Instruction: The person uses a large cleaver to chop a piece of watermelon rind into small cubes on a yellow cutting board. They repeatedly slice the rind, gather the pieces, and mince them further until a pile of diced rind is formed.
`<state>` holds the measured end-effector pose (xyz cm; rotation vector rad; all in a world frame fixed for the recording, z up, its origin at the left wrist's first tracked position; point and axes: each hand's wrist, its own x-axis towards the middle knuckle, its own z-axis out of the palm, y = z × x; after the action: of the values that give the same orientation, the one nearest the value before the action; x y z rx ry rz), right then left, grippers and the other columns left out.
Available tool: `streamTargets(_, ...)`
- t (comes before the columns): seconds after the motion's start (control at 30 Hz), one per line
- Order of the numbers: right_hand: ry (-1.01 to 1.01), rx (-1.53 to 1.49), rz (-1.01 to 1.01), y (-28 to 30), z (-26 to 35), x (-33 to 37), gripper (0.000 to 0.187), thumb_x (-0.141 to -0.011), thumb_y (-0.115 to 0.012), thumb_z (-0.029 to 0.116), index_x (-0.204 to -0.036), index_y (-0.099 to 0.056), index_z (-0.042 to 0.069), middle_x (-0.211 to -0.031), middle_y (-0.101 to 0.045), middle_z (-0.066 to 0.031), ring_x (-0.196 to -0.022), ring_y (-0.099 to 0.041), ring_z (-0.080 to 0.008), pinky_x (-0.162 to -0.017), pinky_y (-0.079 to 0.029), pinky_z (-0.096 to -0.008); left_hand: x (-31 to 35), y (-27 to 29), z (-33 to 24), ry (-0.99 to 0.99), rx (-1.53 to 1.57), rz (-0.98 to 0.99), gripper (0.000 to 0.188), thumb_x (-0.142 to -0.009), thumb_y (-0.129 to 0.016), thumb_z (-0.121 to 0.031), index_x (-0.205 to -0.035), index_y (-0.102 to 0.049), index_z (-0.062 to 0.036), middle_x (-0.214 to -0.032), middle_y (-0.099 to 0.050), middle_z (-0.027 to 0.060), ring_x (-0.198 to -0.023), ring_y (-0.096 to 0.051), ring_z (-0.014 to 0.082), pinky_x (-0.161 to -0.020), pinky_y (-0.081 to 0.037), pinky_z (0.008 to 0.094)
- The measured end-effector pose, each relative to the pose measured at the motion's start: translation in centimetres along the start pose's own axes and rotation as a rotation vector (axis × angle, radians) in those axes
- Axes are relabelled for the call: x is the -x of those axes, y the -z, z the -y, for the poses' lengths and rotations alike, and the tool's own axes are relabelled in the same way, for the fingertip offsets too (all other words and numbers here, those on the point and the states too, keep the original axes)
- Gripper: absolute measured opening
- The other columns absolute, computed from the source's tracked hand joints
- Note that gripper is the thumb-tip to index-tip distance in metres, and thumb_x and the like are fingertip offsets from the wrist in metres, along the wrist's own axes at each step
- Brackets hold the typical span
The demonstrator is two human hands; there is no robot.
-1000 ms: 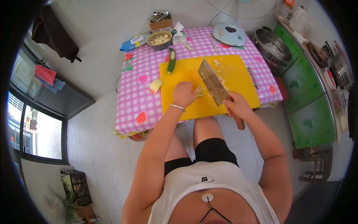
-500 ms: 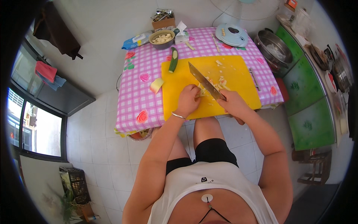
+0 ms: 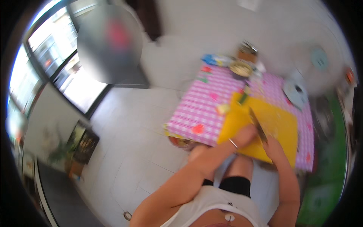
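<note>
Cleaver (image 3: 258,124) gripped in my right hand (image 3: 273,148), over the yellow cutting board (image 3: 284,125)

My right fingers wrap round the cleaver's handle, and its blade reaches away from me across the middle of the board, slanting to the left and seen nearly edge-on. My left hand (image 3: 246,135) is bent low over the near part of the board, just left of the blade, with a silver bracelet (image 3: 233,143) on its wrist. The two hands are near each other but apart; the view is so blurred that I cannot tell whether my left fingers hold a piece or only rest there.

Pale scraps (image 3: 271,126) are scattered on the board to the right of the blade. A dark green vegetable (image 3: 243,99) lies at the far left corner, and a pale chunk (image 3: 223,109) sits just beside the left edge. Under the board spreads a pink checked tablecloth (image 3: 193,104) with red flowers.

Toward the back of the table stand a dark bowl (image 3: 239,76) filled with pale pieces, a blue and white packet (image 3: 216,59) to its left, and a brown box (image 3: 247,56) behind it. Farther right sits a light blue appliance (image 3: 295,94), with a fan (image 3: 319,58) beyond it.
</note>
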<state>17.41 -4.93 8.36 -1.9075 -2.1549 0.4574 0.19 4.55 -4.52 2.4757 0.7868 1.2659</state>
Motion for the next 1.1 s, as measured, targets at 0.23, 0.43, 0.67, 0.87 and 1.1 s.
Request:
streamTargets(0.23, 0.106, -0.175, 0.029, -1.3, -2.0, -2.1, 0.014, -0.090, -0.054, 0.008, -0.090, -0.052, -0.007, -0.068, -0.057, -0.0206, -0.048, -0.060, -0.0300, -0.044, -0.048, -0.0415, 0.6, 1.1, -0.2, -0.008, -0.136, -0.005, 0.012, -0.074, -0.063, -0.007, -0.085, -0.063, -0.0035, -0.095, -0.060, 0.0161, -0.097, -0.057, 0.0361, -0.083, -0.050, 0.0443)
streamTargets(0.43, -0.012, -0.146, 0.158, 1.9, 1.2, -0.2, 0.012, -0.090, -0.054, 0.006, -0.087, -0.048, -0.005, -0.063, -0.054, -0.0160, -0.044, -0.057, -0.0248, -0.040, -0.048, -0.0391, 0.5, 1.2, -0.4, 0.032, -0.074, -0.042, 0.011, -0.072, -0.065, -0.008, -0.081, -0.064, -0.0024, -0.092, -0.060, 0.0170, -0.095, -0.058, 0.0363, -0.080, -0.051, 0.0447)
streamTargets(0.67, 0.069, -0.165, -0.004, -2.9, -1.8, -3.0, 0.018, -0.090, -0.056, 0.008, -0.091, -0.049, -0.009, -0.074, -0.057, -0.0261, -0.048, -0.060, -0.0363, -0.042, -0.050, -0.0425, 0.4, 0.3, 0.2, 0.075, -0.155, -0.002, 0.010, -0.073, -0.067, -0.009, -0.079, -0.063, -0.0027, -0.091, -0.060, 0.0167, -0.093, -0.059, 0.0364, -0.082, -0.050, 0.0451)
streamTargets(0.87, -0.049, -0.288, 0.237, 0.9, -1.6, -2.8, 0.013, -0.092, -0.053, 0.007, -0.090, -0.046, -0.002, -0.063, -0.053, -0.0149, -0.039, -0.052, -0.0230, -0.035, -0.043, -0.0364, 0.7, 0.5, 0.1, 0.057, -0.061, -0.063, 0.013, -0.072, -0.069, -0.012, -0.077, -0.061, -0.0029, -0.090, -0.060, 0.0165, -0.096, -0.057, 0.0359, -0.084, -0.050, 0.0449)
streamTargets(1.1, 0.035, -0.162, 0.044, -3.0, 0.0, -2.1, 0.014, -0.093, -0.054, 0.008, -0.095, -0.046, -0.003, -0.065, -0.053, -0.0160, -0.039, -0.054, -0.0250, -0.035, -0.045, -0.0370, 0.5, 0.4, -0.1, 0.110, -0.052, -0.029, 0.013, -0.071, -0.069, -0.010, -0.079, -0.062, -0.0024, -0.089, -0.059, 0.0176, -0.095, -0.057, 0.0374, -0.081, -0.050, 0.0458)
